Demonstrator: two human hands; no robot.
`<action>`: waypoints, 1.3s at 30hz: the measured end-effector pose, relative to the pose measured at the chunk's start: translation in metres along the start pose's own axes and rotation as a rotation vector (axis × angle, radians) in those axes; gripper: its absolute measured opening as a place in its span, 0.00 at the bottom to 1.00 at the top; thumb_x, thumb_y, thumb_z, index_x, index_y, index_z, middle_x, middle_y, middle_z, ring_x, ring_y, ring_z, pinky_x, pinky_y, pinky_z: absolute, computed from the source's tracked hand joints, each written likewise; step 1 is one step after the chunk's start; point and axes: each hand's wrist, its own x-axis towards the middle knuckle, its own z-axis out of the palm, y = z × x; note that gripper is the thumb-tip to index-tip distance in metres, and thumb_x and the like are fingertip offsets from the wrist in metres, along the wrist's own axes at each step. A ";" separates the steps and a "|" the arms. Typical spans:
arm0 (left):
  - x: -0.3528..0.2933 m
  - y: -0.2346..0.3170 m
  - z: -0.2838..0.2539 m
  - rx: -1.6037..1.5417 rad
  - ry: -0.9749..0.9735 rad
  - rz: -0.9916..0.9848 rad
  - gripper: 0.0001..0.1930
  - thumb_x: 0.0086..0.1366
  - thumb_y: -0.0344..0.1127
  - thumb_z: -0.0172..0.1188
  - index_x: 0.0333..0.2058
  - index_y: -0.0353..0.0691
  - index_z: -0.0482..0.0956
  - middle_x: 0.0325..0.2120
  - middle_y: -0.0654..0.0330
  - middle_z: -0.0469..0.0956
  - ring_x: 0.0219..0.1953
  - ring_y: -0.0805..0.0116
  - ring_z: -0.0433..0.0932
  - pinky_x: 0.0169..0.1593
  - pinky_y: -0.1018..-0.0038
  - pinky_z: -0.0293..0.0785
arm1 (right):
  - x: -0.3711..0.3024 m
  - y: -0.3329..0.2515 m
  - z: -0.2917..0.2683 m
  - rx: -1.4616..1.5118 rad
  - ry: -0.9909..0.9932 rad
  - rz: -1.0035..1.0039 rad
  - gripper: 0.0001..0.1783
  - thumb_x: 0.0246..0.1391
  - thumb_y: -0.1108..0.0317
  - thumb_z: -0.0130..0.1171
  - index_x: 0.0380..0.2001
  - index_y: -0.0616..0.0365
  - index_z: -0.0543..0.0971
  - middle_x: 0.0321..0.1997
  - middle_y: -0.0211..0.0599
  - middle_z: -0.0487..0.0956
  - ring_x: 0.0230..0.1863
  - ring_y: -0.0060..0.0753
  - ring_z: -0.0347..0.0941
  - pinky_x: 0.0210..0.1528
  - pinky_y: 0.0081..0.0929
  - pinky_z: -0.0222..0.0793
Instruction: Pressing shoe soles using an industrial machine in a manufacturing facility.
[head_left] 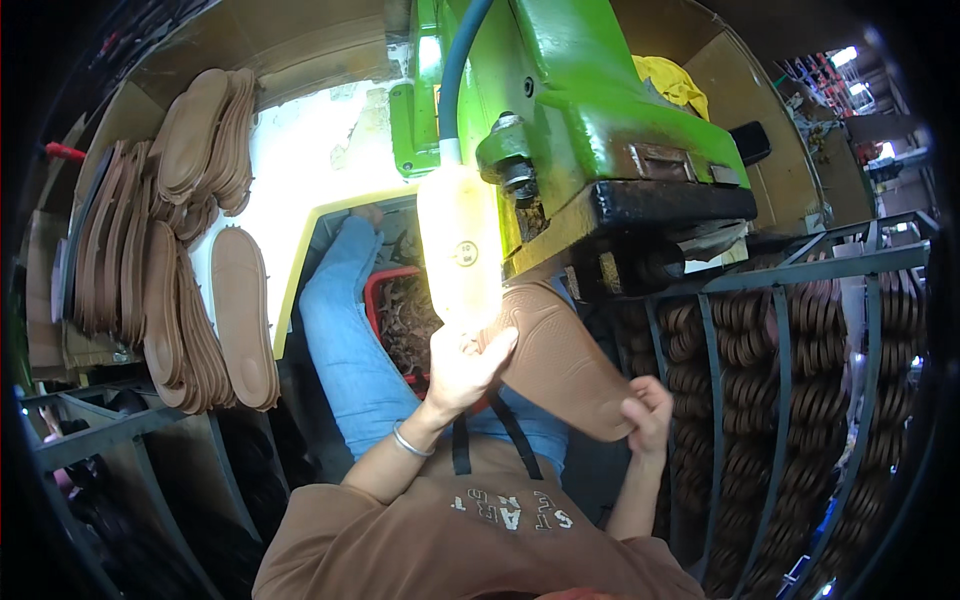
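Right up close, my brown shirt (pixel 480 555) carries pale lettering across the chest. Ahead of it, I hold the insole (pixel 560 360) over my lap in both hands. Its long axis slants from upper left, by the lamp (pixel 460 250), to lower right. My left hand (pixel 465 372) grips the upper-left end, thumb on the face; my right hand (pixel 648 410) is narrowed to a pinch on the rounded lower-right end. I can't tell whether the lamp touches my left fingers; the small round mark on it is too small to read. Between my jeans (pixel 345 310) stands a red bin (pixel 372 290) of scraps. There's open room from the insole's lower edge back to my shirt, but the rack (pixel 790 272) stands just right of my right hand. Beyond, the green machine (pixel 600 110) overhangs, and a loose sole (pixel 240 320) lies beside stacks (pixel 185 330) on the white table (pixel 290 160).
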 end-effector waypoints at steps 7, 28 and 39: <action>0.020 0.028 -0.011 0.480 -0.188 -0.025 0.14 0.56 0.23 0.61 0.43 0.30 0.74 0.38 0.57 0.78 0.40 0.73 0.75 0.46 0.76 0.72 | 0.084 -0.061 0.017 0.048 0.103 -0.234 0.12 0.51 0.77 0.57 0.40 0.64 0.72 0.37 0.33 0.76 0.37 0.22 0.73 0.40 0.17 0.68; -0.031 0.059 -0.187 0.180 0.027 -0.118 0.09 0.52 0.26 0.65 0.30 0.34 0.73 0.27 0.63 0.77 0.30 0.81 0.73 0.37 0.83 0.68 | 0.101 -0.030 0.186 -0.212 -0.320 -0.409 0.13 0.43 0.77 0.63 0.36 0.66 0.78 0.35 0.39 0.80 0.37 0.29 0.76 0.44 0.23 0.70; 0.020 0.050 -0.025 0.711 -0.241 0.177 0.17 0.51 0.40 0.67 0.36 0.35 0.78 0.25 0.49 0.79 0.25 0.59 0.80 0.31 0.72 0.74 | 0.097 -0.002 0.145 -0.281 -0.130 -0.428 0.16 0.47 0.75 0.65 0.37 0.70 0.72 0.38 0.43 0.78 0.37 0.22 0.74 0.41 0.18 0.69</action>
